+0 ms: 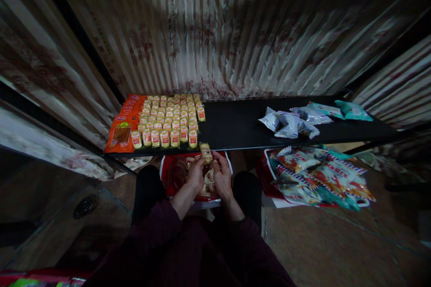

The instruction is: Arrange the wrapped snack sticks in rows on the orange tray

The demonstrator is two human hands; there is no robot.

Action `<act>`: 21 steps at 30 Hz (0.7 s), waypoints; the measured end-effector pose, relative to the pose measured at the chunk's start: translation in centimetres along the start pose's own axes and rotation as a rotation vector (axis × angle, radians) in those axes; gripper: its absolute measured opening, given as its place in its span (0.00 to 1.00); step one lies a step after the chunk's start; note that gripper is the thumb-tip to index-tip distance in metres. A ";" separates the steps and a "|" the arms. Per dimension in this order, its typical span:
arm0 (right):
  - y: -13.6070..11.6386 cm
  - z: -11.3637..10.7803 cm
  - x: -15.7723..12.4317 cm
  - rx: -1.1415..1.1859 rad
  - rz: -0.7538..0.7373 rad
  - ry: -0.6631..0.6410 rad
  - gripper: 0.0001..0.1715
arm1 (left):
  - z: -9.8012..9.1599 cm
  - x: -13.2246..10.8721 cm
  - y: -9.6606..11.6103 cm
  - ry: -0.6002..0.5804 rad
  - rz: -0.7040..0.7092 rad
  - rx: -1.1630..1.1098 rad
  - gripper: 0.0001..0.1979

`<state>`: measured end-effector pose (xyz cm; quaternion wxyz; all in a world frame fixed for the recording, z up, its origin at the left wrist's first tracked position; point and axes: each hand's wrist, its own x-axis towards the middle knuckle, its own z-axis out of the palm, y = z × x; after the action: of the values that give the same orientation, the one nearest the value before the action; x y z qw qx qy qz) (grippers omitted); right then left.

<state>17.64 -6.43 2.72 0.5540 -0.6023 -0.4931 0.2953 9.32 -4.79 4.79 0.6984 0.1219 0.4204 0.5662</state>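
Observation:
Both hands meet over a red basket [164, 175] below the shelf's front edge. A small yellow wrapped snack [205, 153] is pinched between their fingertips. My left hand [195, 176] holds its left side, and my right hand [221, 176] is closed at its right side. More wrapped pieces lie in the basket under the hands. On the black shelf [232, 123], yellow wrapped snacks [164, 138] stand in tight rows at the left. Orange packets [121, 132] lie beside them at the far left end.
Silver packets [287, 125] and teal packets [353, 110] lie on the shelf's right part. Below, a second red basket [266, 179] is heaped with larger packets. A striped curtain [202, 31] hangs behind. My knees flank the first basket.

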 end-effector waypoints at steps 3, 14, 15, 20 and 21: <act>-0.1 0.0 0.0 -0.037 -0.025 -0.009 0.21 | -0.3 0.1 -0.1 0.008 -0.021 -0.046 0.12; -1.1 0.0 -0.2 -0.149 -0.160 -0.037 0.19 | -1.0 0.6 -0.1 -0.032 -0.078 -0.136 0.11; -1.2 0.0 -0.2 -0.162 -0.169 -0.039 0.18 | -1.1 0.5 -0.1 -0.038 -0.079 -0.132 0.11; -1.6 -0.1 -0.3 -0.239 -0.201 -0.049 0.18 | -1.1 0.7 -0.2 -0.045 -0.082 -0.160 0.10; -1.6 -0.2 -0.3 -0.254 -0.206 -0.053 0.18 | -1.1 0.8 -0.2 -0.040 -0.086 -0.172 0.09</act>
<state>17.26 -6.93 4.25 0.4875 -0.6057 -0.6000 0.1883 8.65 -4.46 3.63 0.7383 0.0546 0.3613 0.5670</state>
